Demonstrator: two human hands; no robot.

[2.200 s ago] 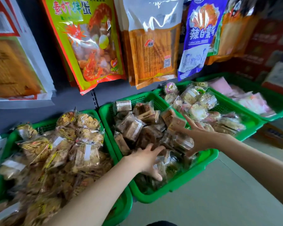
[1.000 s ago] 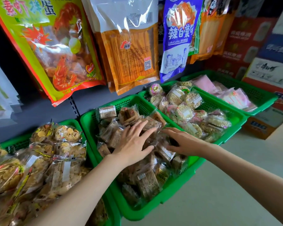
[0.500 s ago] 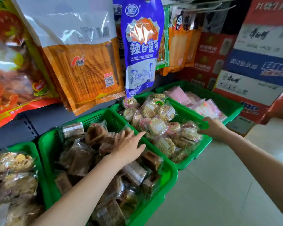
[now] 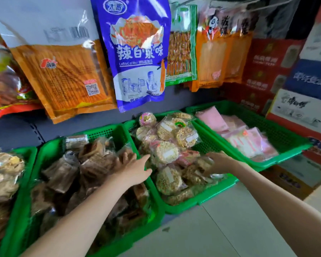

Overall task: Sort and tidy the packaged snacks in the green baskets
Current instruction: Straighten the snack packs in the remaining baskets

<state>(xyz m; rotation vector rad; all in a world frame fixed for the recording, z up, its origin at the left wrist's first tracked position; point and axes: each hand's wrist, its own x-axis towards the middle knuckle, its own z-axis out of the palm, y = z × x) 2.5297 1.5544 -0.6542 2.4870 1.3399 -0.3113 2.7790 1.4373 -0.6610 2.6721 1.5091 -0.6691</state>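
Round puffed snack packs [image 4: 167, 154] fill the middle green basket [image 4: 202, 198]. The right hand [image 4: 218, 162] rests on them, fingers loose. The left hand [image 4: 135, 168] lies flat, fingers straight, on brown snack packs [image 4: 67, 173] next door.

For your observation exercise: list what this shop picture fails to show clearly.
- Right hand: fingers buried among round snack packs; grip unclear.
- Left hand: fingertips blurred over brown snacks.
- Leftmost basket: cut by frame edge.
- Pink packets: labels blurred.
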